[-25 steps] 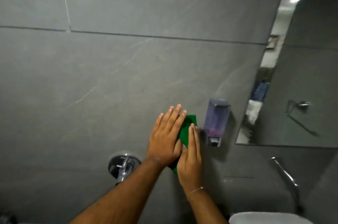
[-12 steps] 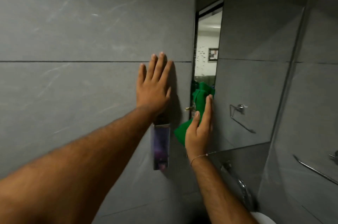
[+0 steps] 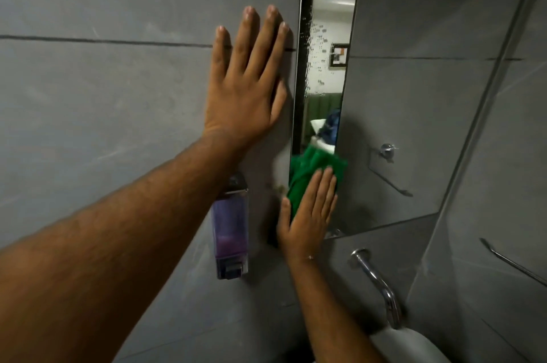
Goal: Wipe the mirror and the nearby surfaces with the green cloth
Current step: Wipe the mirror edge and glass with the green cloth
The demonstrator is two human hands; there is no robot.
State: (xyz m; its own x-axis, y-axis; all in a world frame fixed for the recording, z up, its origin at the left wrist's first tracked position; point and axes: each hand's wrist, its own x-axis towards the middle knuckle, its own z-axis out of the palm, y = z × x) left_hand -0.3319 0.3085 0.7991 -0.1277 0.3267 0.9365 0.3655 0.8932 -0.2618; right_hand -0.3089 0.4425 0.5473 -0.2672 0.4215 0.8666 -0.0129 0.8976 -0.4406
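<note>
The mirror (image 3: 393, 102) hangs on the grey tiled wall (image 3: 103, 96) and carries water drops near its left edge. A green cloth (image 3: 310, 167) lies flat against the mirror's lower left corner. My right hand (image 3: 307, 214) presses on the cloth with its fingers straight and together, covering the cloth's lower half. My left hand (image 3: 245, 81) rests flat on the wall just left of the mirror's edge, fingers spread, with nothing in it.
A clear soap dispenser (image 3: 229, 232) with purple liquid is fixed to the wall below my left forearm. A chrome tap (image 3: 379, 282) juts out under the mirror over a white basin (image 3: 414, 342). A chrome rail (image 3: 515, 265) runs along the right wall.
Both hands left the wall spot beside the dispenser. My left hand rose to the tile next to the mirror. My right hand carried the cloth onto the mirror's lower left corner.
</note>
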